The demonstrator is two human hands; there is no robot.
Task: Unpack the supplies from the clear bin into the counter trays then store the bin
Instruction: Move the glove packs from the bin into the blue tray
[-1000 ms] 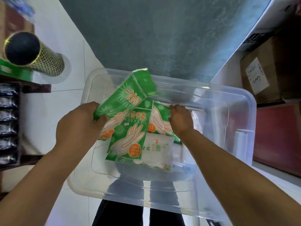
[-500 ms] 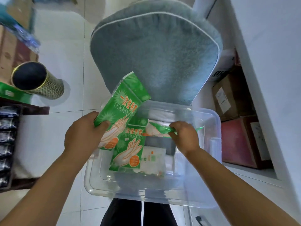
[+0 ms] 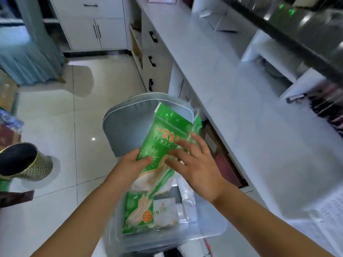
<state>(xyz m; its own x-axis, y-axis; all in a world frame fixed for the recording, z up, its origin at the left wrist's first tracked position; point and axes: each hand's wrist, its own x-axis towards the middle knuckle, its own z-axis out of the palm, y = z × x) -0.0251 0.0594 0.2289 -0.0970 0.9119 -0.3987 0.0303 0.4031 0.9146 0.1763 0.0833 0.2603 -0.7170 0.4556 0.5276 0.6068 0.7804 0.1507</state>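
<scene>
My left hand (image 3: 133, 165) grips the lower edge of a green glove packet (image 3: 163, 138) lifted above the clear bin (image 3: 209, 232). My right hand (image 3: 194, 162) lies against the packet's right side with fingers spread and nearly straight, a second green packet edge (image 3: 197, 121) behind them. Inside the bin lie another green glove packet (image 3: 139, 212), a white packet (image 3: 165, 210) and clear plastic bags (image 3: 187, 204).
A grey chair cushion (image 3: 128, 125) sits behind the bin. The white counter (image 3: 232, 86) runs along the right with shelves and a dark rail above. A gold mesh waste basket (image 3: 27, 162) stands on the tiled floor at left. White cabinets stand at the back.
My view has swung up toward the counter. Both hands lifted the green packets out of the bin, and my right hand now rests spread on the raised packet instead of pinching one inside the bin.
</scene>
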